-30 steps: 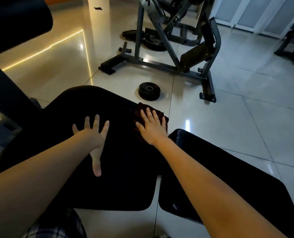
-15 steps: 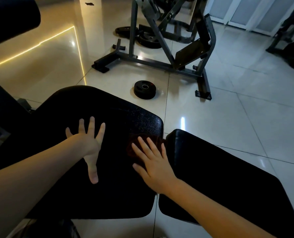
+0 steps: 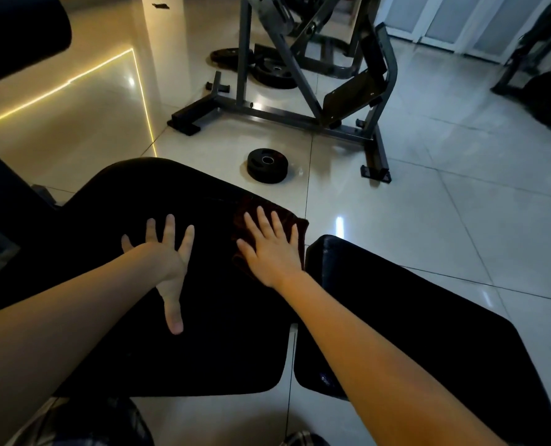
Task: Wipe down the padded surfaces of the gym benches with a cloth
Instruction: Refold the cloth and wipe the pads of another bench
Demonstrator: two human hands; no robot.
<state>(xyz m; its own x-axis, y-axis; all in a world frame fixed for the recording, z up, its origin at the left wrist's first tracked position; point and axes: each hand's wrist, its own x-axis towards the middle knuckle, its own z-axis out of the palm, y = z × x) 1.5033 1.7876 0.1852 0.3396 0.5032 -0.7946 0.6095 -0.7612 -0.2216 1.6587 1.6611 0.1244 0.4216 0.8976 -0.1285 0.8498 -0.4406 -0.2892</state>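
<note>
glossy tiled floor point(image 3: 444, 204), steel rack point(image 3: 299, 101), weight plate point(image 3: 267, 165)

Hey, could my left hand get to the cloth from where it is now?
Probably yes. The left hand lies flat on the same bench pad as the cloth, only bare padding between them, though the right hand covers most of it.

Black bench point(image 3: 203, 349): two pads side by side, thin gap between. Dark red cloth point(image 3: 246, 209) flat on far right corner of left pad. Right hand point(image 3: 271, 249) flat on cloth, fingers straight. Left hand point(image 3: 164, 252) spread flat on same pad, beside cloth. Shiny tile floor point(image 3: 444, 220) below: round weight plate point(image 3: 267, 165) near bench, grey metal frame point(image 3: 299, 114) behind it.
</note>
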